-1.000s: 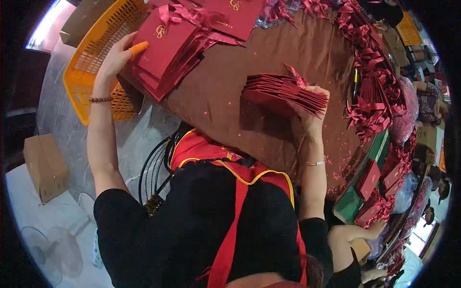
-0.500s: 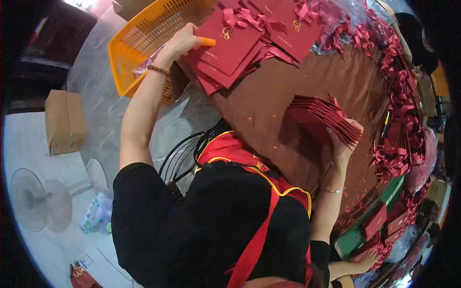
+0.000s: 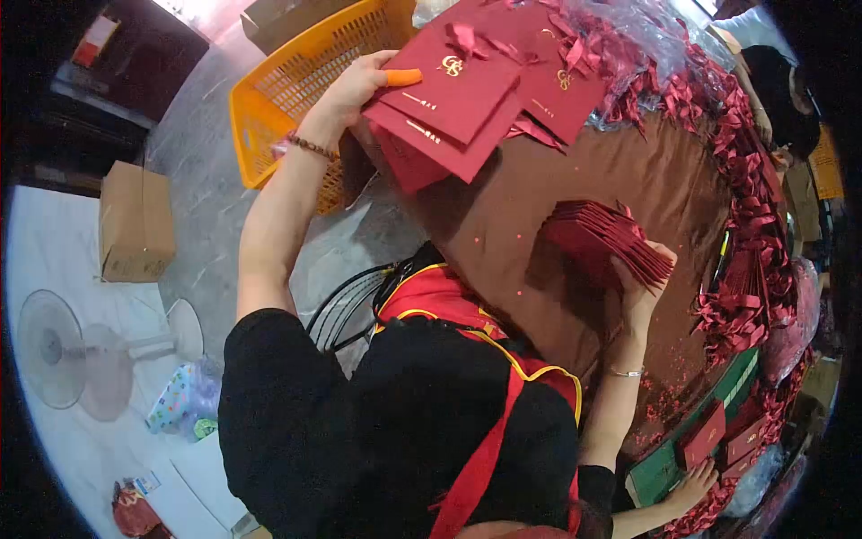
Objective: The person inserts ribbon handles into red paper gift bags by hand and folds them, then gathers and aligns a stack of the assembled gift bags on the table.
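My left hand (image 3: 359, 90), with an orange finger cover on one finger, grips the edge of flat red paper bags (image 3: 449, 99) at the table's far left. They carry gold lettering and pink-red ribbon bows, and their lower corners stick out past one another. My right hand (image 3: 648, 269) is closed round a fanned bundle of similar red bags (image 3: 597, 235), held edge-up over the brown tablecloth (image 3: 539, 189). More red bags (image 3: 566, 94) with ribbons lie just right of those at my left hand.
A yellow plastic basket (image 3: 251, 117) stands beyond my left arm. Ribboned red bags (image 3: 750, 207) and clear plastic line the table's right side. Another person's hand (image 3: 691, 492) touches red bags at the lower right. A cardboard box (image 3: 135, 220) and a fan (image 3: 54, 346) stand left.
The bags in my left hand have shifted right and spread, showing more of a lower bag's lettering. My right hand's bundle has barely moved. The other person's hand has moved slightly.
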`<state>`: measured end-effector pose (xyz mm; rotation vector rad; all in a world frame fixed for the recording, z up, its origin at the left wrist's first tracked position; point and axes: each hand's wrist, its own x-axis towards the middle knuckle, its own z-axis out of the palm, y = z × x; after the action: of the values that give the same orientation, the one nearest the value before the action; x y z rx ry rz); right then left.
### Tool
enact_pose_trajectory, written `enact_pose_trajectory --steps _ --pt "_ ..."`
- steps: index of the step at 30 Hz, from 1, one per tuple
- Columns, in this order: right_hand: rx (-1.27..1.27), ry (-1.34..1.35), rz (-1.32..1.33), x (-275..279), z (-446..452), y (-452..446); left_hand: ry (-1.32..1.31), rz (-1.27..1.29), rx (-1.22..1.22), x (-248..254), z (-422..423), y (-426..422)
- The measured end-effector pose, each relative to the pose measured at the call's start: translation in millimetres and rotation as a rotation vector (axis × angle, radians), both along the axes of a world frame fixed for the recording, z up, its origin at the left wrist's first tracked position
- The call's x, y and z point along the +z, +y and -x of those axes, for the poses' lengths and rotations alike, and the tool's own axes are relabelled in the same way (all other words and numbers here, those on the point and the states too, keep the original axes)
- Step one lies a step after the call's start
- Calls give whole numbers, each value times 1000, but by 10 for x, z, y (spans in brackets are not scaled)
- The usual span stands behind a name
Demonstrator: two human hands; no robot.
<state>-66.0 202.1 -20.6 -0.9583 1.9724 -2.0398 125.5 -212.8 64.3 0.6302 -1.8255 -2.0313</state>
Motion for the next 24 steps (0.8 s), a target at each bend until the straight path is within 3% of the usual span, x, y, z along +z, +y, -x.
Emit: enact_pose_trajectory --steps 5,6,7,8,11,13,15,20,24 --pt "39 -234 138 61 -51 -32 286 356 -64 421 376 674" --pt "29 -128 37 65 -27 -9 322 666 -78 368 531 708" --pt "13 -25 -69 66 -29 3 313 838 -98 418 636 848" --pt "8 -108 -11 8 -24 -4 305 1009 -118 474 736 1047" --pt "23 -177 63 93 -60 -57 19 1072 -307 385 1008 1441" --pt "14 63 -30 31 17 -49 -78 1200 -416 210 1151 1563" --pt "22 27 4 -22 32 -24 -139 1126 -464 231 1167 1583" --pt "80 1 54 -48 76 -67 4 858 -466 223 1011 1357" --pt "160 -230 183 -34 28 -154 142 409 -349 3 925 1296"
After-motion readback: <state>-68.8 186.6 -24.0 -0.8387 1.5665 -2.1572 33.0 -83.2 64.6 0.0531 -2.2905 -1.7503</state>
